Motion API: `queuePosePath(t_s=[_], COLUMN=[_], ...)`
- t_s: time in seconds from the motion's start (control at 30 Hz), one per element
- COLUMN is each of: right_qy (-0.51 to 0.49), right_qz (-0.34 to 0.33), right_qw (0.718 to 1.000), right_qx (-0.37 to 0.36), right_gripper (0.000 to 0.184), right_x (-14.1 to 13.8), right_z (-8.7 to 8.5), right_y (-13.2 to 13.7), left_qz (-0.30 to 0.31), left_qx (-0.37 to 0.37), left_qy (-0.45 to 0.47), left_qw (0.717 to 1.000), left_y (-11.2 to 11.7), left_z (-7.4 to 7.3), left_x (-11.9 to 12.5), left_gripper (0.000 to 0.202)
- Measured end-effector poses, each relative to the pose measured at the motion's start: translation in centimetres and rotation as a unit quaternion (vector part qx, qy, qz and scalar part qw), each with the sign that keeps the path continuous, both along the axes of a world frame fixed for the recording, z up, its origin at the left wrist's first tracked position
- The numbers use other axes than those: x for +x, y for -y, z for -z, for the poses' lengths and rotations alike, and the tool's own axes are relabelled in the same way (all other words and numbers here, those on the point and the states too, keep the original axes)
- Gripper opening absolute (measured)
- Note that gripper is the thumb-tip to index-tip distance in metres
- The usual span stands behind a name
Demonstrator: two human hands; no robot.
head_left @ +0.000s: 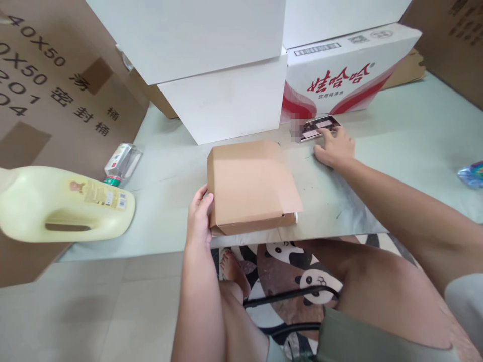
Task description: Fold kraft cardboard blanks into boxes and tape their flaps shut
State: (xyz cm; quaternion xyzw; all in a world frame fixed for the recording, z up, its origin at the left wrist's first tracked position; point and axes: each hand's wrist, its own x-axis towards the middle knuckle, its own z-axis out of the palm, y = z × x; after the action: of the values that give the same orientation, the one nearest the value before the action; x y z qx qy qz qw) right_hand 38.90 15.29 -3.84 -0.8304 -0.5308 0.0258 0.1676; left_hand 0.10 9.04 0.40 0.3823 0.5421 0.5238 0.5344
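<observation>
The left hand is partly closed on the left side of a brown cardboard box near the tabletop edge; the right hand, loosely bent, touches a flat dark item before the red-and-white carton, though whether it grips I cannot tell

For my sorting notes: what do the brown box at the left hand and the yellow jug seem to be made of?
Brown box: apparently matte cardboard, by its plain, folded faces.
Yellow jug: probably moulded plastic, softly glossy, by its smooth, rounded body and handle opening.
</observation>
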Motion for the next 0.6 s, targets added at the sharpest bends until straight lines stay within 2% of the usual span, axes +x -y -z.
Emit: queuePosePath(t_s=[0.1,0.2,0.3,0.37,0.47,0.6], right_qy=[-0.001,-0.033,-0.064,-0.055,-0.062,-0.110], right_qz=[-0.013,0.004,0.038,0.026,-0.065,-0.228], right_qw=[1.000,0.999,0.996,0.997,0.996,0.967], right_qx=[0.004,0.029,0.053,0.048,0.025,-0.024], right_gripper=[0.050,0.045,0.052,0.054,0.045,0.031], right_x=[-0.5,-0.6,-1.0,-1.8,-3.9,-7.5], right_z=[-0.3,-0.6,-0.6,-0.5,-0.5,-0.9], right_y=[-1.5,-1.9,-0.8,0.7,3.8,7.8], left_qz=[-0.004,-0.001,0.000,0.001,0.005,0.011], left_qx=[-0.001,-0.003,-0.004,0.003,0.013,0.024], left_qy=[0.001,0.007,0.011,0.003,0.000,0.014], left_qw=[1.000,1.000,1.000,1.000,1.000,1.000], left_y=[-0.1,-0.1,-0.2,-0.3,-0.4,-0.3], left_z=[0.1,0.0,0.0,0.0,0.1,0.0], left_x=[0.0,0.0,-0.1,-0.1,-0.1,0.0], left_gripper=[0.050,0.051,0.052,0.052,0.054,0.062])
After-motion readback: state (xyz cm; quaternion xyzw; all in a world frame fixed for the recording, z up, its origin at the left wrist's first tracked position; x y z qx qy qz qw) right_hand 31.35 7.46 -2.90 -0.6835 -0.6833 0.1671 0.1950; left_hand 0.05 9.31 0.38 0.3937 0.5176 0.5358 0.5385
